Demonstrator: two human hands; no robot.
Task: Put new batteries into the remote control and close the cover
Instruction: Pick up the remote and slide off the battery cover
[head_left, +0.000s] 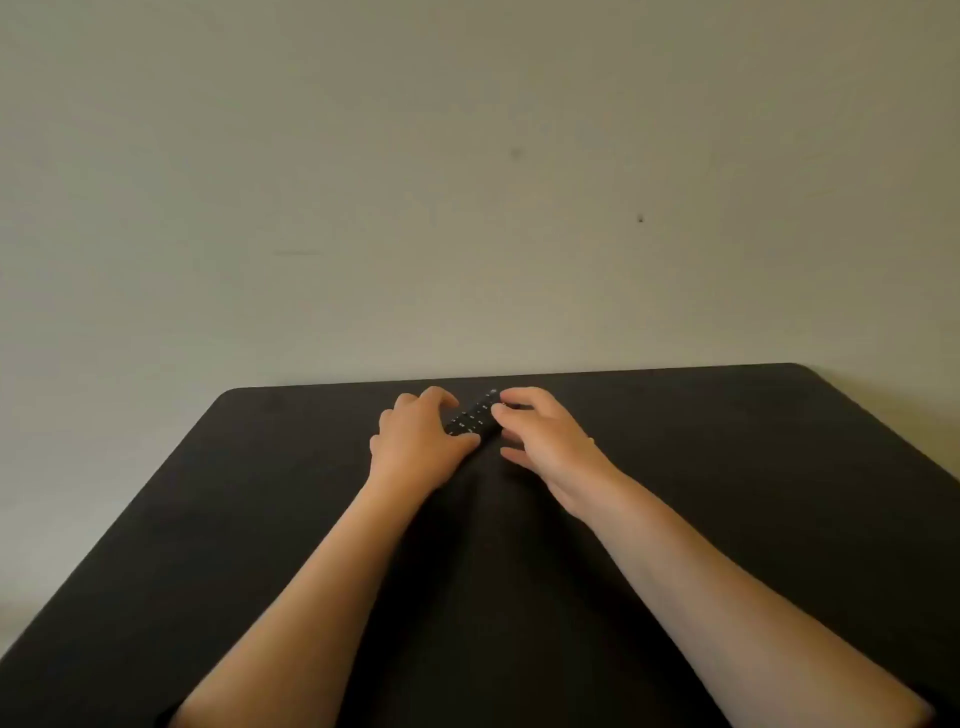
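A black remote control (474, 415) with small white button marks lies button side up near the far edge of the black table (260, 519), angled from near left to far right. My left hand (418, 441) curls over its near left end, thumb against its side. My right hand (540, 436) touches its right side with the fingertips, the other fingers spread. Both hands rest around the remote on the table. I see no batteries, and the battery cover is hidden underneath.
A plain pale wall (467, 182) rises right behind the table's far edge. The table's rounded far corners show at left and right. My bare forearms reach across the middle of the dark tabletop.
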